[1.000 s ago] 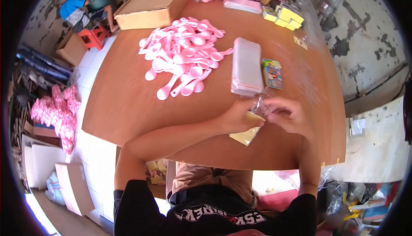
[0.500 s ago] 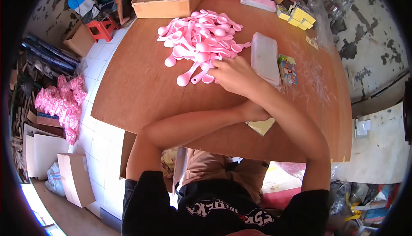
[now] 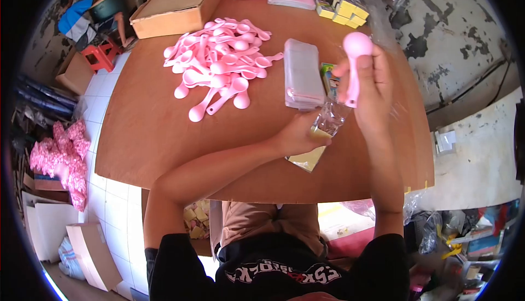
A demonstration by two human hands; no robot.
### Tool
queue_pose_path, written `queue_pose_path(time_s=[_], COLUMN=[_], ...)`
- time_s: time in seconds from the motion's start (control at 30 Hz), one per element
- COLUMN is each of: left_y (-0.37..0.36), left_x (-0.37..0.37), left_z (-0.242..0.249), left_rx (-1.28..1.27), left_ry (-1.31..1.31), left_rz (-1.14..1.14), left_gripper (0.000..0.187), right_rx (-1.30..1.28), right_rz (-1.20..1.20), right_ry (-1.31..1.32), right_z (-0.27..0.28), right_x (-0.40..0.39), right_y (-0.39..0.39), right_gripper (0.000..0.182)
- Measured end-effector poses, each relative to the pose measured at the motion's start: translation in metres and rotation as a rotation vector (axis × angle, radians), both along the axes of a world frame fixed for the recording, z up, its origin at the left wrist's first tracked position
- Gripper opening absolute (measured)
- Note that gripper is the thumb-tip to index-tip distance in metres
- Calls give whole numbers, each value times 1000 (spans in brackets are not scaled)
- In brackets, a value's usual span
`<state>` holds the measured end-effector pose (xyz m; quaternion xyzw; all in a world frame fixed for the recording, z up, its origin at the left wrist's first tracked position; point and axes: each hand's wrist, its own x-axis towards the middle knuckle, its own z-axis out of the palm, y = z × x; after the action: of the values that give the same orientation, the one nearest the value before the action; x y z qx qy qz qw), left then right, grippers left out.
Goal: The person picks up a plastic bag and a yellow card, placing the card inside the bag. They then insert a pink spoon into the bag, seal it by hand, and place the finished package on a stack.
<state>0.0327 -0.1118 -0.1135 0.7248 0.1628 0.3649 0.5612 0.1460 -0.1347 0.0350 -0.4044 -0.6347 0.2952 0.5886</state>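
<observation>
Head view | left hand (image 3: 302,134) was closed on clear bag (image 3: 331,116) and yellow card (image 3: 307,160), apparently steadying both | right hand (image 3: 373,90) pinched pink spoon (image 3: 355,57) by its handle, seemingly for control

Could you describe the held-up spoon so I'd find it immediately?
Start with the large brown table and look over its right side, where the person's right hand is raised. It holds a pink plastic spoon, round bowl uppermost in view. Unlike the loose heap of pink spoons, this one is gripped.
</observation>
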Motion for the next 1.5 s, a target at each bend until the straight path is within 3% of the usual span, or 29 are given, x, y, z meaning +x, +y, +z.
queue_pose_path(time_s=[0.13,0.2,0.27,0.47,0.53,0.63,0.67,0.8,0.9,1.03,1.23,1.3,1.33,1.4,1.43,1.5], left_y=[-2,-4,-5,1,7,18,19,17,15,17,21,21,20,19,19,18], left_x=[-3,-10,-18,-42,-47,-50,-50,-52,-54,-51,-53,-54,-54,-55,-55,-55], left_z=[1,8,27,49,51,23,17,19,19,10,9,10,10,13,15,19], left_rx=[13,40,-54,140,-70,20,20,-107,-138,-24,18,9,4,-1,-4,-112], left_ry=[12,37,206,383,500,353,272,309,322,197,231,211,212,232,233,269], left_rz=[14,15,55,68,72,69,62,6,-1,6,-46,-40,-39,-31,-31,-48], left_gripper=[43,41,41,40,41,40,40,43,43,43,46,48,48,49,49,49], right_rx=[-180,-332,-329,-378,-401,-425,-323,-177,-377,-391,-440,-194,-199,-325,-305,-243], right_rz=[-123,-112,-144,-260,-179,-137,-197,-272,-122,-70,-48,-141,-139,11,50,18], right_ry=[36,225,201,-40,79,56,-1,-41,81,47,-212,-73,-73,238,226,140], right_z=[-27,-52,-68,-88,-93,-97,-100,-91,-87,-92,-106,-102,-100,-95,-95,-95], right_x=[60,81,87,81,92,101,98,83,92,73,69,59,62,77,80,84], right_y=[-3,-2,-3,-9,-13,-17,-18,-23,-30,-33,-28,-27,-29,-33,-33,-36], right_gripper=[32,31,33,34,32,29,28,29,29,28,23,21,21,17,8,8])
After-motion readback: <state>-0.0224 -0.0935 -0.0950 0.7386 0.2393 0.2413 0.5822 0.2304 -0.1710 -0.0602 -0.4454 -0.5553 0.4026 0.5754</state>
